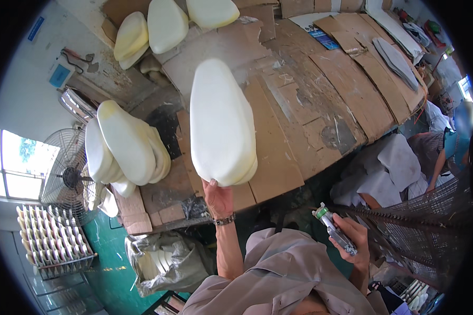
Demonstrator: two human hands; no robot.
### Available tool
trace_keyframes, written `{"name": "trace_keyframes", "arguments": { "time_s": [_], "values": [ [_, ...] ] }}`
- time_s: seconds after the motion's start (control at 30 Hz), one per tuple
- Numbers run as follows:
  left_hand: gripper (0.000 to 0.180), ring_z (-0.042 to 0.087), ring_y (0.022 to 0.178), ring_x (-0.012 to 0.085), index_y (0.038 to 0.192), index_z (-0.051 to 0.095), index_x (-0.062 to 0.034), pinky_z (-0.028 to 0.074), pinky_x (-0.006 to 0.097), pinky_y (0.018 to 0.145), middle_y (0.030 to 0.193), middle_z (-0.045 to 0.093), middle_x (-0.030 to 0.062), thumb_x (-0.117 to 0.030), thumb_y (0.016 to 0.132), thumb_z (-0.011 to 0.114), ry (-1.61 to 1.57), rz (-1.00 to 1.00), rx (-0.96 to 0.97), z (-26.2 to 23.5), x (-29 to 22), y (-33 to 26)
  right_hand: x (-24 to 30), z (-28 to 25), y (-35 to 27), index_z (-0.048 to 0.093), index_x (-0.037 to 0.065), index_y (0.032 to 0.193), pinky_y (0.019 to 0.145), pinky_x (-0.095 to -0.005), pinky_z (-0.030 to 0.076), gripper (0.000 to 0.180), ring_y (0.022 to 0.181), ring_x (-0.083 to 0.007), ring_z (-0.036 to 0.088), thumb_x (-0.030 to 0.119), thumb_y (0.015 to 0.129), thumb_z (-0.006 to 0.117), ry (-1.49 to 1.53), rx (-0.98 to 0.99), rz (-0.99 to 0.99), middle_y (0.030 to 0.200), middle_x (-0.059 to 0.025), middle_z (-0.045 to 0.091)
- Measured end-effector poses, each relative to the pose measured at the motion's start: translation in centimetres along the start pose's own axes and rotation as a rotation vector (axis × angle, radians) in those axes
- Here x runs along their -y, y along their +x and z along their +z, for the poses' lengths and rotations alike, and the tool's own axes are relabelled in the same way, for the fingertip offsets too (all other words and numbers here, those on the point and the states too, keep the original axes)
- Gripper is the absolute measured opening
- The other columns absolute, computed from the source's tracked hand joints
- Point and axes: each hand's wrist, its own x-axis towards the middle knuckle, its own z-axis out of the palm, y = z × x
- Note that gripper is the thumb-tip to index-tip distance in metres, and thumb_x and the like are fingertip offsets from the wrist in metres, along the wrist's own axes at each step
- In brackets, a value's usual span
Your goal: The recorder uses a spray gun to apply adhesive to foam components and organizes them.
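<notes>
My left hand (218, 200) grips the lower end of a long white foam seat pad (220, 123). The pad is held up above the cardboard-covered table, broad end toward me and rounded narrow end away. In my right hand (355, 236), off the table's near edge on the right, is a metal spray gun (335, 228) with a green ring near its tip. Its tip points up and to the left, apart from the pad. The fingers wrap round its body and hide part of it.
More foam pads (134, 142) are stacked at the table's left, others (167, 25) at the far end. A standing fan (71, 177) and a rack of pale pieces (55, 239) stand left. Another person (452, 147) is at the right, beyond a dark mesh panel (425, 226).
</notes>
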Motion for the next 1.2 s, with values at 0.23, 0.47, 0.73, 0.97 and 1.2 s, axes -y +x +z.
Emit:
{"name": "trace_keyframes", "arguments": {
  "time_s": [0.23,0.47,0.73,0.97,1.2],
  "values": [
    [0.059,0.054,0.130,0.0311,0.144,0.041,0.0000,0.046,0.051,0.110,0.140,0.055,0.0176,-0.006,0.090,0.063,-0.103,0.094,0.312,5.4,-0.9,14.4,0.9,2.4,3.2,0.062,-0.003,0.130,0.064,-0.0333,0.052,0.060,0.071,-0.0265,0.065,-0.006,0.071,0.073,0.022,-0.041,0.086,0.086,-0.0175,0.065],
    [0.045,0.061,0.119,0.0297,0.137,0.047,0.0061,0.051,0.042,0.103,0.131,0.061,0.0188,-0.007,0.096,0.060,-0.022,0.256,0.458,12.0,-5.3,41.9,0.5,4.6,3.7,0.061,0.002,0.134,0.065,-0.0339,0.050,0.066,0.072,-0.0299,0.064,-0.003,0.070,0.075,-0.082,-0.079,0.246,0.089,-0.0172,0.066],
    [0.036,0.064,0.104,0.0308,0.125,0.052,0.0081,0.056,0.042,0.091,0.118,0.063,0.0193,-0.005,0.096,0.067,0.332,0.130,0.075,15.0,-8.8,58.5,0.5,4.9,4.9,0.060,0.004,0.137,0.064,-0.0369,0.051,0.073,0.071,-0.0338,0.065,-0.008,0.065,0.068,-0.059,-0.064,0.201,0.088,-0.0194,0.065],
    [0.037,0.067,0.094,0.0252,0.126,0.053,0.0081,0.058,0.039,0.084,0.106,0.067,0.0155,-0.010,0.096,0.066,0.603,0.154,0.132,7.4,-6.6,43.3,0.3,4.7,5.9,0.059,0.001,0.137,0.065,-0.0370,0.052,0.075,0.073,-0.0348,0.065,0.000,0.063,0.067,-0.022,0.029,0.073,0.088,-0.0190,0.064],
    [0.015,0.065,0.083,0.0166,0.104,0.065,-0.0065,0.055,0.033,0.073,0.095,0.068,0.0043,-0.021,0.099,0.065,0.564,-0.121,-0.278,-12.5,-3.0,9.0,0.2,2.9,4.7,0.062,-0.004,0.129,0.063,-0.0313,0.050,0.059,0.070,-0.0258,0.064,-0.004,0.072,0.074,0.082,0.024,-0.011,0.085,-0.0164,0.064]
  ]
}}
